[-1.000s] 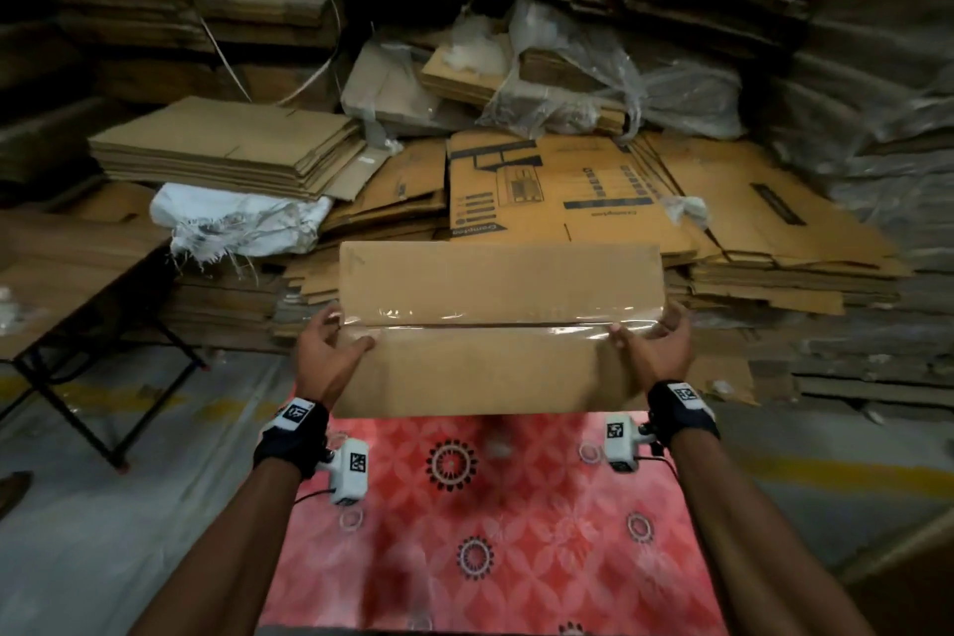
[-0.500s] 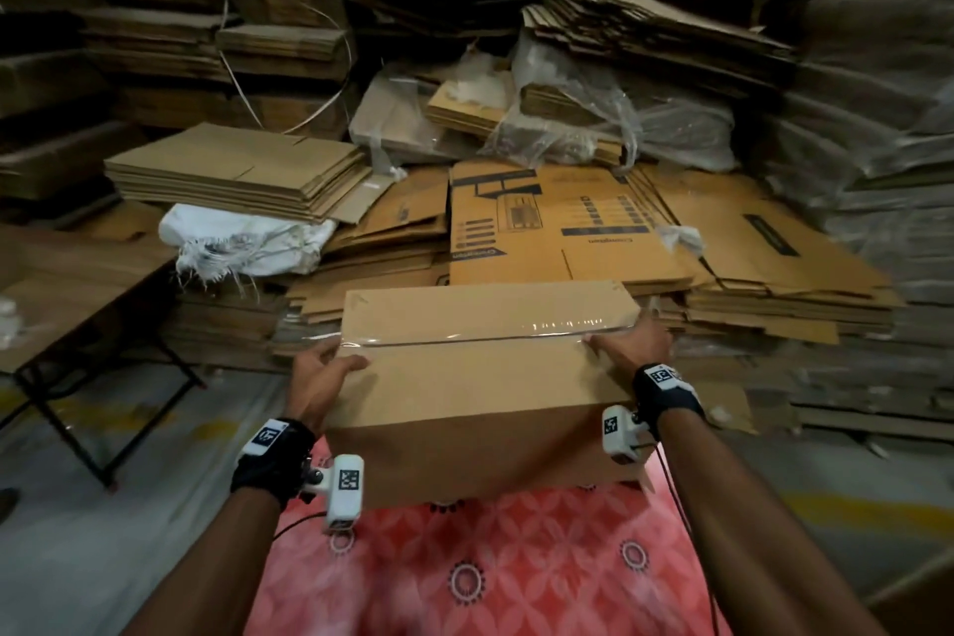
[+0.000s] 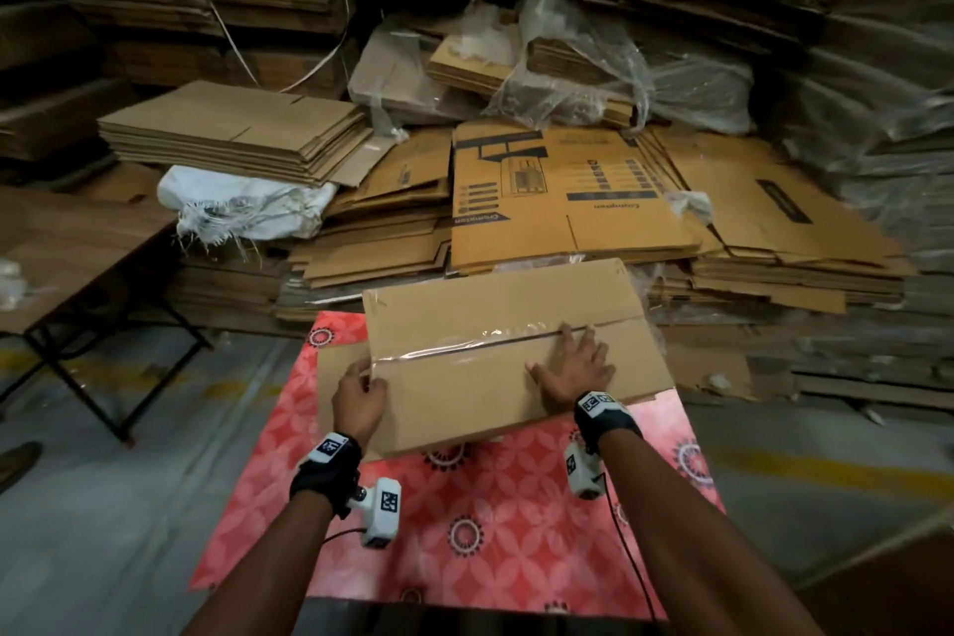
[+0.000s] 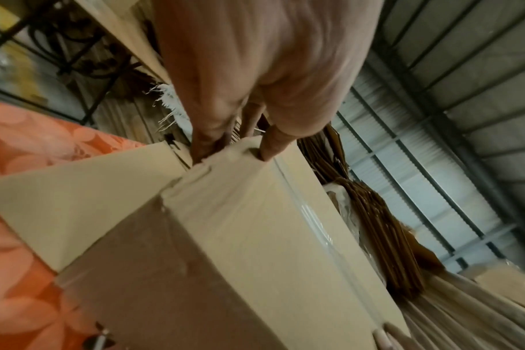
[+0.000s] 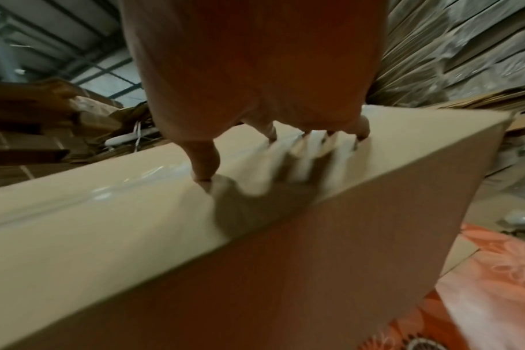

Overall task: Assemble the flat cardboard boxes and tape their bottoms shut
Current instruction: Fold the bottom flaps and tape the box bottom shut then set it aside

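An assembled brown cardboard box (image 3: 464, 398) stands on the red patterned table (image 3: 464, 522), its taped bottom facing up. Clear tape (image 3: 464, 343) runs along the centre seam and folds over the left end. My left hand (image 3: 361, 390) grips the box's left end at the seam, thumb on top and fingers down the side, as the left wrist view shows on the box (image 4: 255, 236). My right hand (image 3: 573, 367) lies flat on top near the right end, fingers spread, pressing on the tape. In the right wrist view its fingertips (image 5: 204, 180) touch the box top (image 5: 105, 225).
Stacks of flat cardboard (image 3: 232, 140) and printed flattened cartons (image 3: 568, 201) pile up behind the table. A white sack (image 3: 242, 201) and plastic-wrapped bundles (image 3: 619, 67) lie among them. A folding table (image 3: 67, 274) stands at the left. Grey floor with yellow lines surrounds the table.
The box came down from the air onto the table, taped side up. My right hand moved from the box's right end onto its top and flattened; the left hand kept hold of the left end.
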Tool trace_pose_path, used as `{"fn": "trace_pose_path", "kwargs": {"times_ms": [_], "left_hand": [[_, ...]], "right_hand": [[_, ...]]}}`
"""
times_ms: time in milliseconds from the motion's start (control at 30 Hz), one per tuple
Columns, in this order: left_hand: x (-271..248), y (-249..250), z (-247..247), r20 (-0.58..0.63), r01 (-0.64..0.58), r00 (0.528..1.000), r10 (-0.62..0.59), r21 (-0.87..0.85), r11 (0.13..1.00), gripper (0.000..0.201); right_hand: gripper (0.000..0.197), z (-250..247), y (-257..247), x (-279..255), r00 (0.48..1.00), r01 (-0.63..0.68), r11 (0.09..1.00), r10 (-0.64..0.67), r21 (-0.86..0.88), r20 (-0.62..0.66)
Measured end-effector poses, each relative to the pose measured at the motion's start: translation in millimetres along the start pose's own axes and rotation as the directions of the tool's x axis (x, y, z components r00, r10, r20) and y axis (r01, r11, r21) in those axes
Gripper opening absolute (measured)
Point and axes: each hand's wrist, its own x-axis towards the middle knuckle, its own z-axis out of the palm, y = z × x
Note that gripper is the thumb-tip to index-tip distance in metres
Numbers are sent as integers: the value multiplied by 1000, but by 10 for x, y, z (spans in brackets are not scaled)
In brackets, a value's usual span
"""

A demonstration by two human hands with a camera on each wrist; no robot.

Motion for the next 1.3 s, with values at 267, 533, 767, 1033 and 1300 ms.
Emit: {"fn": "trace_pose_path", "kwargs": {"times_ms": [267,533,767,1033,1300], "left_hand": [[-394,70,133,124,100,988,-90,-76,992,23],[-477,-25,251,220,202,960,-175,-106,974,21],[-189,-124,199,215,164,963,-161,1,986,37],[-146,-124,196,283,274,938,-199,-258,927,20],[-389,-727,254,286,-139,953,100,119,983,44]], "right_hand": [[94,177,-235,-89,981,184,983,-182,-13,70],[76,674,-576,-431,902,432,893,-428,-126,59],[68,744,-668,-470,897,442,883,-437,-156,66],[72,998,-981,-724,823,568,817,-562,-95,85],[117,950,-935,-673,789,612,772,-580,-172,202]]}}
